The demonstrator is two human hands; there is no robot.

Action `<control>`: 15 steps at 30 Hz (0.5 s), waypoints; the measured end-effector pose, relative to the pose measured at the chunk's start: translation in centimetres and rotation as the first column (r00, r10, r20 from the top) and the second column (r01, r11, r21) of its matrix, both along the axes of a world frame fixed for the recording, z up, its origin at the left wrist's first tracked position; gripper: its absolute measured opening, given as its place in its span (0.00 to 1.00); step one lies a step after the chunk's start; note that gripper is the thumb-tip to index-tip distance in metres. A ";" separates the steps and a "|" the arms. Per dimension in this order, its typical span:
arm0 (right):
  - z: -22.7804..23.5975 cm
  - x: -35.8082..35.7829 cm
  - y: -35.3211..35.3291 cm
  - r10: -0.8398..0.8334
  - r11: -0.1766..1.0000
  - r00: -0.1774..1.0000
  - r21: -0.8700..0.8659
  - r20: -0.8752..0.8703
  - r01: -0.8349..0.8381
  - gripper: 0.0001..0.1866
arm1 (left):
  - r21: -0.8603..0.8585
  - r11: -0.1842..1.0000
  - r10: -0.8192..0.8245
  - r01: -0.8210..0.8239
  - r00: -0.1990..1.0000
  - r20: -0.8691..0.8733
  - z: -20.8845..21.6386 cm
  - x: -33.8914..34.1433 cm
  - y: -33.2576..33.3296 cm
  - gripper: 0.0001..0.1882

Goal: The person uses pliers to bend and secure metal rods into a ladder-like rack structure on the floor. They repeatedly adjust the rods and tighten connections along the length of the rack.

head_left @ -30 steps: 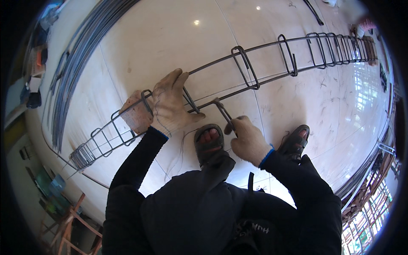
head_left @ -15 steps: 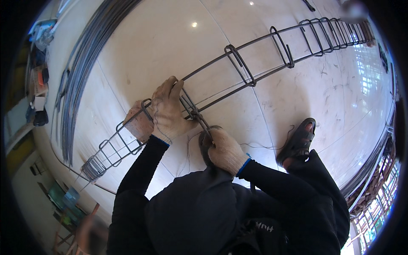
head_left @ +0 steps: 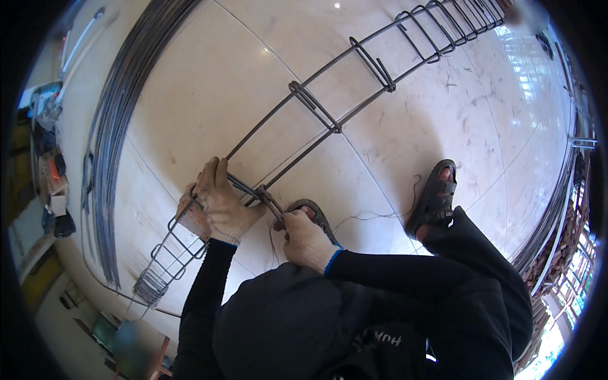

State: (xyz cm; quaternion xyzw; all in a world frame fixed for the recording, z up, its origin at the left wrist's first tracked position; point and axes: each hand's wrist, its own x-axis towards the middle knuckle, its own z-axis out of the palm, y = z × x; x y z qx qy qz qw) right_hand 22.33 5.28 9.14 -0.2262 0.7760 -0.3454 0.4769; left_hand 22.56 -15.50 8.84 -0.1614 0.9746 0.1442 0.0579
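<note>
a long cage of dark steel bars (head_left: 316, 120) with rectangular stirrup loops is laid on the glossy pale tiled floor (head_left: 209, 82). the left hand (head_left: 221, 202), in a worn cloth glove, is clenched around the bars. the right hand (head_left: 304, 237) is closed on a thin tie wire (head_left: 273, 237) at the joint. compared with half a second ago, the right hand is brought nearer to the left, and the cage is seen closer.

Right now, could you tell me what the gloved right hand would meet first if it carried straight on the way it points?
Probably the gloved left hand gripping the steel rebar cage; depth is unclear.
</note>
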 end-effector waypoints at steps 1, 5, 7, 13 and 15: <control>0.8 -0.2 -0.3 -0.047 0.999 0.999 0.020 -0.016 0.048 0.15 | -0.004 1.000 0.013 -0.013 1.000 0.011 0.0 -0.1 0.1 0.62; 1.4 -1.0 0.5 -0.419 0.908 0.901 0.019 0.111 0.419 0.13 | 0.059 0.994 0.078 -0.091 0.976 0.204 1.4 -1.0 -0.4 0.62; 2.0 -2.0 1.2 -0.519 0.855 0.846 0.081 0.122 0.512 0.13 | 0.028 0.999 0.036 -0.041 0.988 0.153 0.8 -0.9 -0.2 0.62; -0.3 -4.2 4.3 -0.363 0.931 0.932 0.037 0.023 0.362 0.21 | 0.049 0.998 -0.046 0.049 0.996 -0.077 -0.3 0.9 -1.0 0.54; -0.2 -5.6 5.1 -0.307 0.951 0.951 0.008 -0.040 0.308 0.26 | 0.055 0.996 -0.062 0.067 0.994 -0.093 -0.3 1.0 -1.1 0.49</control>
